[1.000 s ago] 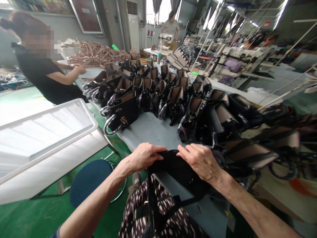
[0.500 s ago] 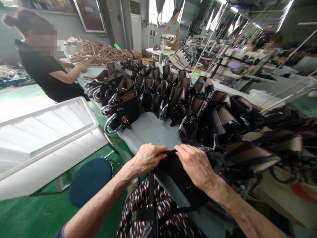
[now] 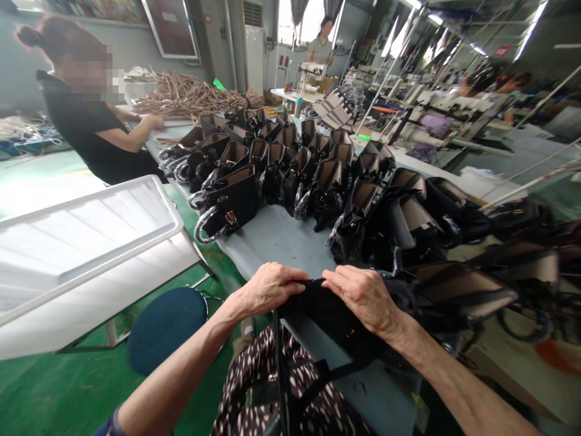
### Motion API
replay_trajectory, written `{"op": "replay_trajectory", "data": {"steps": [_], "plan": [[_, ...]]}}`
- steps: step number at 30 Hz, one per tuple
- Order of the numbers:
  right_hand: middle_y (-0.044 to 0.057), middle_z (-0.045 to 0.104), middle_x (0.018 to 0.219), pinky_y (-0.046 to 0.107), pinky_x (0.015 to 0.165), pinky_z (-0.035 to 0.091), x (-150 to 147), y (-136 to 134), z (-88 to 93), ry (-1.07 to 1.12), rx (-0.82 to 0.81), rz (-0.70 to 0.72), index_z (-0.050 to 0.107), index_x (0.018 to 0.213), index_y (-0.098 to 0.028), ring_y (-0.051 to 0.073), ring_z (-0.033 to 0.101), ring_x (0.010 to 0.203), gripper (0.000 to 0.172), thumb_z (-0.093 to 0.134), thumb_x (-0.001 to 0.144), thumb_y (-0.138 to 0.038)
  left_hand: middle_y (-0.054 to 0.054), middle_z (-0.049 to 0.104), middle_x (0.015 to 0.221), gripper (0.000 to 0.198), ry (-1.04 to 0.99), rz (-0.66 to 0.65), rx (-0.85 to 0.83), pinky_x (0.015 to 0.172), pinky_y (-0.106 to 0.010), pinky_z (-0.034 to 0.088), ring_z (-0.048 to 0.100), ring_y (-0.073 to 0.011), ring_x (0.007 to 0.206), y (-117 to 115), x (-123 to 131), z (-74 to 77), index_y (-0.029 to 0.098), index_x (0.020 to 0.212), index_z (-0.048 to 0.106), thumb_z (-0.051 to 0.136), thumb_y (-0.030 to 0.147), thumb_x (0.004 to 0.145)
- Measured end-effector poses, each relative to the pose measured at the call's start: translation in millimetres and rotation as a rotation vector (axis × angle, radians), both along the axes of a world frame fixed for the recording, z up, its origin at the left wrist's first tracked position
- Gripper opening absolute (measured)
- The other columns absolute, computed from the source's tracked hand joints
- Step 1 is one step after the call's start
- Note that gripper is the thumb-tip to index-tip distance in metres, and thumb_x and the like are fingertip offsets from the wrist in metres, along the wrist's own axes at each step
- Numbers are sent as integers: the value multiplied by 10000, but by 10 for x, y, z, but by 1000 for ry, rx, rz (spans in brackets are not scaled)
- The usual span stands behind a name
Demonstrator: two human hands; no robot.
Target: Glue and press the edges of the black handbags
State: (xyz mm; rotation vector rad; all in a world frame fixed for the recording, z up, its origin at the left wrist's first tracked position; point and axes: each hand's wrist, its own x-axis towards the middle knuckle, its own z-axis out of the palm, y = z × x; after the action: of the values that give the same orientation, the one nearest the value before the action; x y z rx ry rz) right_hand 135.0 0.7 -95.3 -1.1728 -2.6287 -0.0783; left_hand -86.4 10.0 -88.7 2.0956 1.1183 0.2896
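Note:
A black bag (image 3: 338, 318) lies at the table's near edge, over my lap, with its straps hanging down. My left hand (image 3: 272, 287) pinches the bag's upper edge at its left part. Close beside it, my right hand (image 3: 363, 297) grips the same edge, fingers bent over it and thumb hidden. A small gap separates the two sets of fingertips. Beyond them, a black handbag (image 3: 231, 203) with a gold clasp and a wrapped round handle stands on the grey table (image 3: 281, 239), in front of several similar bags.
A white tray (image 3: 91, 236) on a stand is at the left, above a blue round stool (image 3: 167, 330). A person (image 3: 82, 127) in black stands at the far left beside a heap of brown strips (image 3: 195, 97). Sewing machines and other people are farther back.
The view has shifted slightly. My right hand has turned a little, its fingers more bent on the bag's edge, and the edge bulges up slightly between my hands.

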Motion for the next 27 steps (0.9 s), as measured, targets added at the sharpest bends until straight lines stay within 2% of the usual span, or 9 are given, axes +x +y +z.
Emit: {"op": "replay_trajectory", "data": {"steps": [5, 8, 11, 15, 20, 25, 27], "plan": [[31, 629, 777, 271, 676, 360, -126, -3, 93, -47, -78, -74, 649, 908, -184, 159, 569, 744, 195, 457, 925, -213, 23, 589, 680, 300, -14, 23, -27, 575, -183, 350, 472, -104, 602, -1, 2, 3, 226, 1044, 664, 451, 288, 842], [37, 645, 835, 272, 691, 357, -198, -6, 154, -72, -175, -29, 635, 958, -183, 163, 567, 761, 182, 464, 905, -149, 26, 564, 653, 294, -32, 33, -42, 552, -182, 327, 441, -100, 582, -9, 17, 6, 224, 1037, 669, 463, 279, 833], [30, 644, 766, 281, 655, 342, -228, -3, 187, -100, -246, -11, 635, 895, -178, 170, 565, 713, 197, 440, 915, -169, 27, 557, 650, 292, -62, 34, -44, 558, -184, 322, 439, -101, 587, -25, 34, 3, 228, 1040, 667, 465, 282, 836], [22, 632, 705, 295, 608, 308, -215, 12, 198, -124, -254, 21, 611, 803, -184, 173, 559, 655, 251, 405, 936, -241, 29, 555, 640, 258, -71, 24, -79, 555, -186, 317, 441, -104, 595, -32, 9, -5, 209, 989, 673, 522, 310, 805], [20, 620, 682, 282, 597, 304, -196, 65, 192, -149, -275, 77, 570, 747, -178, 159, 562, 635, 269, 397, 940, -250, 49, 521, 616, 177, -99, 20, -186, 533, -184, 298, 436, -94, 585, -13, -96, -27, 187, 856, 671, 598, 286, 729], [17, 619, 684, 269, 594, 311, -207, 100, 170, -135, -289, 75, 564, 740, -175, 147, 569, 638, 279, 399, 946, -266, 53, 457, 573, 202, -108, 53, -164, 527, -191, 282, 395, -86, 559, -24, -126, -49, 178, 824, 672, 535, 323, 790], [19, 628, 714, 272, 597, 313, -216, 98, 168, -141, -262, 73, 583, 796, -176, 149, 576, 655, 241, 410, 942, -257, 53, 439, 563, 217, -105, 70, -145, 523, -195, 273, 372, -83, 546, -36, -109, -51, 176, 810, 668, 510, 325, 808]]}}
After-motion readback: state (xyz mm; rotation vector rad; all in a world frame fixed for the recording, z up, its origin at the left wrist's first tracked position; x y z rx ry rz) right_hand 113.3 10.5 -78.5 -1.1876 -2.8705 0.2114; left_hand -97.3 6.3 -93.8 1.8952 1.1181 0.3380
